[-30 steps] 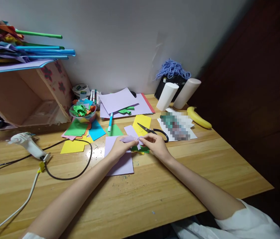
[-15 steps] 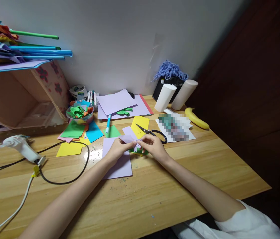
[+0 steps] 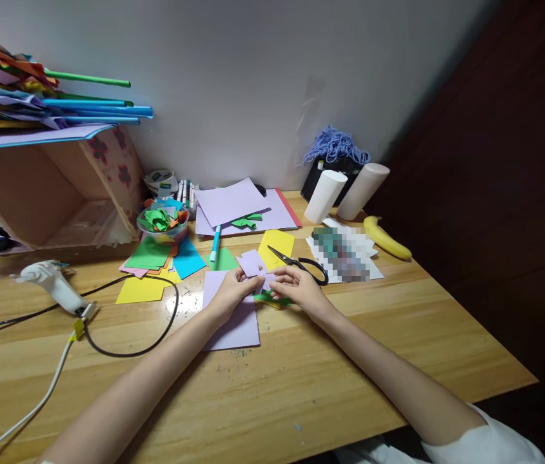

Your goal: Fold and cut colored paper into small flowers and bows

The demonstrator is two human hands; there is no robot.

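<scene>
A small cut piece of purple paper (image 3: 251, 263), with little notches or holes in it, is held up between my two hands. My left hand (image 3: 232, 290) pinches its lower left part between thumb and fingers. From the other side, my right hand (image 3: 300, 290) has its fingertips closed on the right edge of the paper. Below my left hand lies a square purple sheet (image 3: 233, 330). Green paper scraps (image 3: 277, 300) show under my right fingers. Black-handled scissors (image 3: 296, 263) rest just beyond my right hand, their blades over a yellow sheet (image 3: 278, 245).
Coloured paper squares (image 3: 149, 252), a bowl of scraps (image 3: 163, 225) and a blue marker (image 3: 215, 243) lie left of centre. A glue gun (image 3: 54, 287) with looping cable stands at left. White rolls (image 3: 326, 196) and a banana (image 3: 387, 238) sit at right.
The purple piece has been turned and flattened, so its notched face now shows. My right fingers have spread slightly. The whole view has shifted a little.
</scene>
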